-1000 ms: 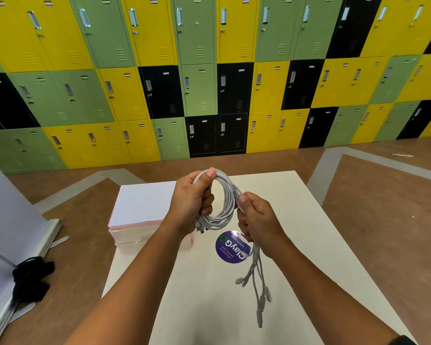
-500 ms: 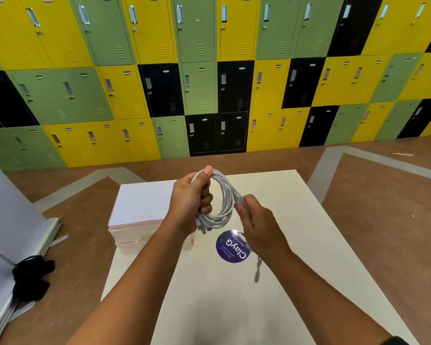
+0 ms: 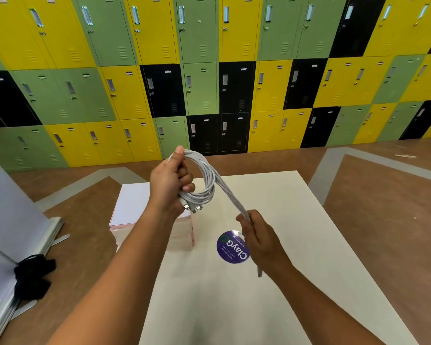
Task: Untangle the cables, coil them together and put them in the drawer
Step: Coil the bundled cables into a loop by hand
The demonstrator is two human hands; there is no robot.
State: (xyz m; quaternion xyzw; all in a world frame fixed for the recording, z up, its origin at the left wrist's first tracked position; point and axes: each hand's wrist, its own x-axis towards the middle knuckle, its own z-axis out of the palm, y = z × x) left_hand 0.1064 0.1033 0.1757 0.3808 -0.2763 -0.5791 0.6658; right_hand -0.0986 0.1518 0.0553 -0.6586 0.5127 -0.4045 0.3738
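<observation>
Coloured lockers (image 3: 209,70) back a pale surface (image 3: 309,220) at lower centre. Our left grip (image 3: 171,185) holds the coiled cables (image 3: 205,178) at mid-frame; our right grip (image 3: 259,235), closed round the loose tail (image 3: 230,198), has drawn it down-right and taut since a moment ago. We judge one more wrap remains before the drawer.

Right of centre: bare top of the table (image 3: 321,245), open room to its right edge.
Left of centre: white stack (image 3: 139,205) with pink sides stands at the table's left edge.
Centre, mid-air: cables (image 3: 232,198) stretch from left hand (image 3: 169,185) down to right hand (image 3: 259,236), barring the gap between.
Centre, below: purple sticker (image 3: 233,247) lies flat.
Lower left: white panels (image 3: 10,220) and a black bundle (image 3: 33,275) on the floor.
Top: lockers (image 3: 209,70) wall off the back.
</observation>
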